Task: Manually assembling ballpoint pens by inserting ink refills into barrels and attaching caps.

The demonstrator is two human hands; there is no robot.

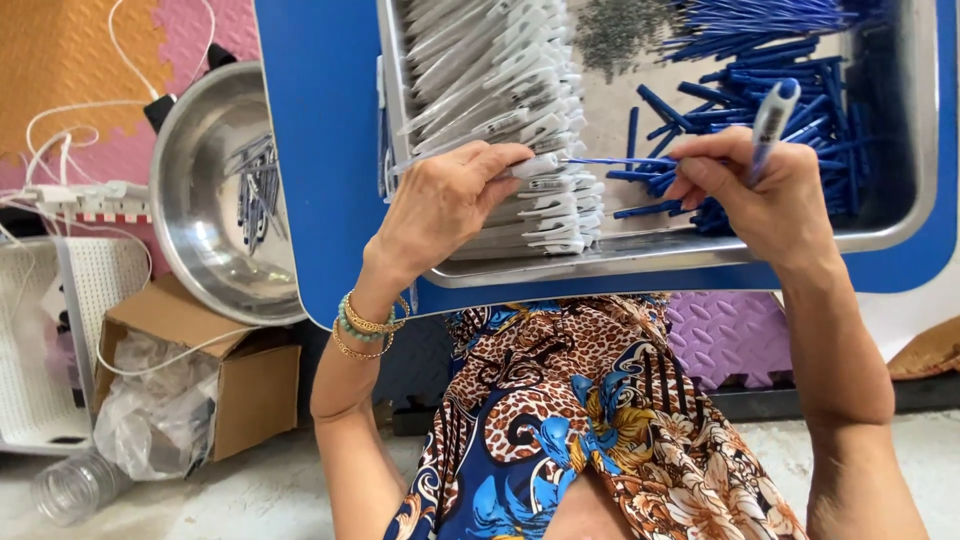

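Note:
My left hand (445, 200) pinches a white pen barrel (537, 165) at the edge of a stack of white barrels (500, 90) in a steel tray (900, 215). My right hand (765, 190) holds a thin blue refill (615, 161) whose tip points into that barrel. The same hand also grips an assembled pen with a blue cap (772, 120), sticking up between the fingers. Loose blue refills and caps (770, 75) lie in the tray's right half. A pile of small dark springs (620, 35) sits at the tray's top middle.
The tray rests on a blue table (320, 150) over my lap. To the left, a steel bowl (200, 230) holds several pens. Below it stand a cardboard box (240, 370) with plastic bags, a white basket (40, 340), cables and a clear bottle (70, 485).

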